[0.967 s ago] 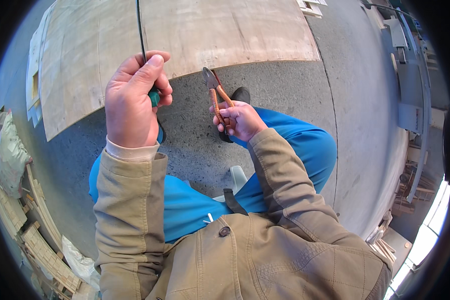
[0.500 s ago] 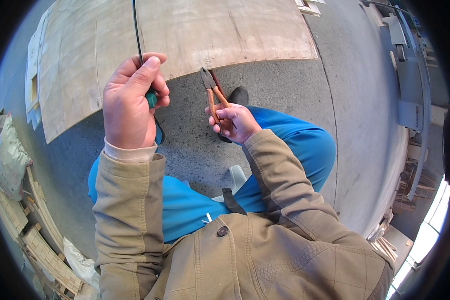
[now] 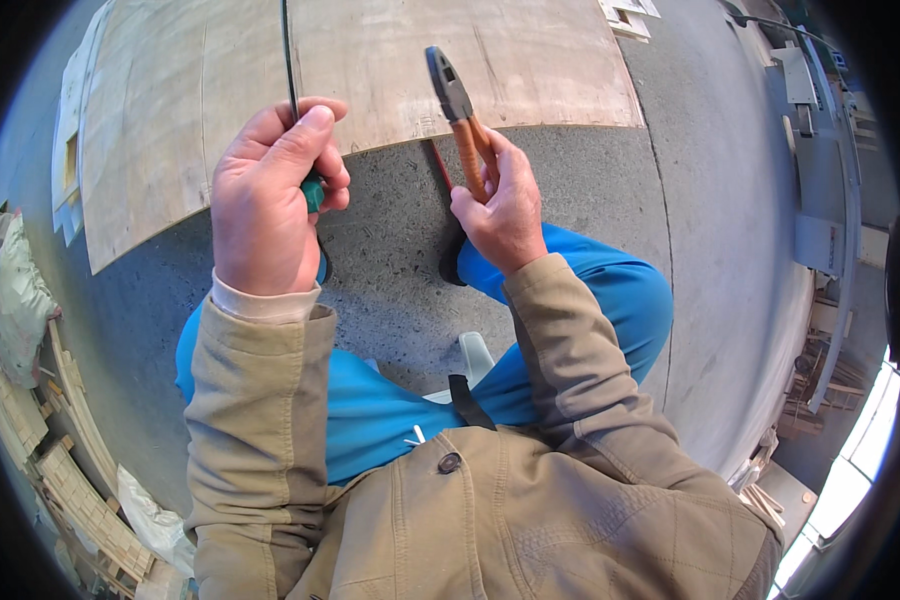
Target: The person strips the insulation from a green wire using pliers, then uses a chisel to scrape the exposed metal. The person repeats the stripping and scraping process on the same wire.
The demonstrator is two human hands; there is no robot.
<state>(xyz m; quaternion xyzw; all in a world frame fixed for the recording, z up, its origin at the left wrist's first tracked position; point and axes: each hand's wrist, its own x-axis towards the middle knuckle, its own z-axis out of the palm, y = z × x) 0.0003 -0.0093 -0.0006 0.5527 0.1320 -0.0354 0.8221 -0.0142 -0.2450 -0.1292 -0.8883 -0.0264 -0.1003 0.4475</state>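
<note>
Before me, my left hand (image 3: 280, 200) is closed around a long thin dark rod (image 3: 290, 60) with a green, handle-like end (image 3: 313, 191) showing below the fingers. The rod reaches up past the picture's top edge. My right hand (image 3: 505, 205) grips combination pliers (image 3: 452, 100) by their orange-brown handles. The pliers' dark head points up and a little left, in front of the board's near edge, with nothing seen in the jaws. A thin red stick (image 3: 441, 164) shows between the board's edge and my right hand; whether I touch it cannot be made out.
A large plywood board (image 3: 390, 70) lies ahead, its near edge just beyond my knees. Concrete floor (image 3: 380, 210) surrounds it. Wooden pieces (image 3: 90, 490) and a pale sack (image 3: 20, 300) lie at left. A metal rack (image 3: 830, 230) stands at right.
My right hand has risen and turned, lifting the pliers so their head now overlaps the board. My left hand with the rod has shifted slightly right.
</note>
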